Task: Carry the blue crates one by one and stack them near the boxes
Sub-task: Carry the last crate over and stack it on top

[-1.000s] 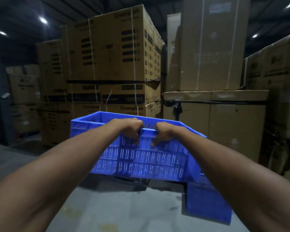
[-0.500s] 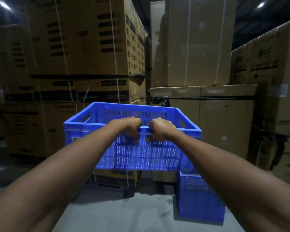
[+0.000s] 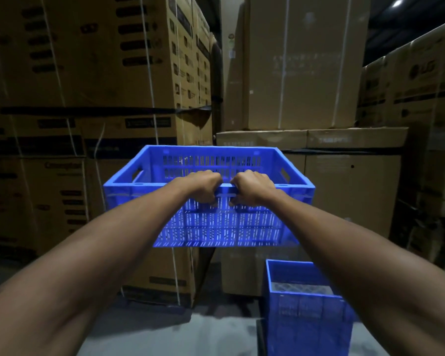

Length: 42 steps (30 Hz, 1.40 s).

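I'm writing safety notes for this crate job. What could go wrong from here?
Left hand and right hand grip the near rim of the carried crate close together, so it might tip sideways.
The blue crate on the floor is partly hidden by the right arm, so the set-down could land off-centre.

The scene is dim, with 1 small white ceiling lamp (image 3: 397, 2) glaring at the upper right against a black roof. The stacked brown cardboard boxes (image 3: 95, 73) look dull and turn murkier toward the left edge; their print is soft and mostly unreadable. The slotted blue plastic crate (image 3: 216, 227) is the most vivid surface, with pale light showing through its slots. Dark shadow pools on the grey concrete floor (image 3: 165, 337) at the boxes' foot. Wide-angle distortion tilts the box edges and swells the 2 bare forearms (image 3: 88, 265) at the lower corners.
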Each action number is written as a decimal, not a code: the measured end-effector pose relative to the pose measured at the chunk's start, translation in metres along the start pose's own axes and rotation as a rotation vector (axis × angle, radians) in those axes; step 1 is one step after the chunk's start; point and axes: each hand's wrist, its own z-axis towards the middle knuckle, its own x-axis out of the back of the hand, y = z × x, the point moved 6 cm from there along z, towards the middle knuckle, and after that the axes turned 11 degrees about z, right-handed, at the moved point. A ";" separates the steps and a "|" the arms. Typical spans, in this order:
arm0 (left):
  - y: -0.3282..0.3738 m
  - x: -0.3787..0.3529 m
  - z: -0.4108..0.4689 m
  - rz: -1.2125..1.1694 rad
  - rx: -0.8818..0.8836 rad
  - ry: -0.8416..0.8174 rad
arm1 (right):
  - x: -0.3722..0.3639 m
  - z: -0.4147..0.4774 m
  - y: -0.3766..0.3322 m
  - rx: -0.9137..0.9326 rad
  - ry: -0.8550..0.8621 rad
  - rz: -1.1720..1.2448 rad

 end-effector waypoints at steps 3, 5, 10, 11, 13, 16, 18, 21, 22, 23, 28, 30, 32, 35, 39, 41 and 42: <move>-0.002 -0.017 0.038 -0.002 0.003 0.013 | -0.018 0.029 0.026 0.001 -0.007 -0.018; -0.006 -0.029 0.065 -0.007 0.000 0.018 | -0.032 0.049 0.042 -0.006 -0.019 -0.017; -0.015 -0.077 0.138 -0.018 -0.041 -0.016 | -0.078 0.098 0.085 -0.034 -0.056 -0.023; -0.017 -0.089 0.155 -0.022 -0.050 -0.020 | -0.089 0.109 0.095 -0.041 -0.059 -0.024; -0.023 -0.113 0.189 -0.029 -0.065 -0.025 | -0.113 0.133 0.115 -0.060 -0.065 -0.029; -0.033 -0.149 0.241 -0.044 -0.092 -0.029 | -0.151 0.171 0.144 -0.092 -0.090 -0.027; -0.038 -0.173 0.274 -0.052 -0.108 -0.029 | -0.175 0.195 0.161 -0.113 -0.101 -0.037; -0.039 -0.208 0.319 -0.060 -0.134 -0.045 | -0.211 0.223 0.191 -0.142 -0.107 -0.056; -0.037 -0.219 0.332 -0.058 -0.139 -0.052 | -0.222 0.230 0.202 -0.155 -0.114 -0.053; -0.034 -0.229 0.345 -0.054 -0.147 -0.056 | -0.233 0.235 0.212 -0.169 -0.122 -0.049; -0.005 -0.285 0.397 -0.072 -0.175 -0.089 | -0.286 0.244 0.268 -0.206 -0.177 -0.048; 0.013 -0.311 0.413 -0.072 -0.181 -0.106 | -0.310 0.242 0.293 -0.199 -0.190 -0.061; 0.033 -0.340 0.425 -0.073 -0.182 -0.120 | -0.337 0.236 0.316 -0.185 -0.202 -0.057; 0.061 -0.387 0.440 -0.065 -0.168 -0.119 | -0.384 0.227 0.348 -0.157 -0.221 -0.040; 0.092 -0.457 0.463 -0.050 -0.129 -0.141 | -0.456 0.216 0.391 -0.160 -0.236 0.011; 0.110 -0.493 0.473 -0.050 -0.125 -0.158 | -0.493 0.206 0.413 -0.178 -0.249 0.027; 0.118 -0.513 0.477 -0.045 -0.121 -0.167 | -0.514 0.202 0.424 -0.189 -0.254 0.032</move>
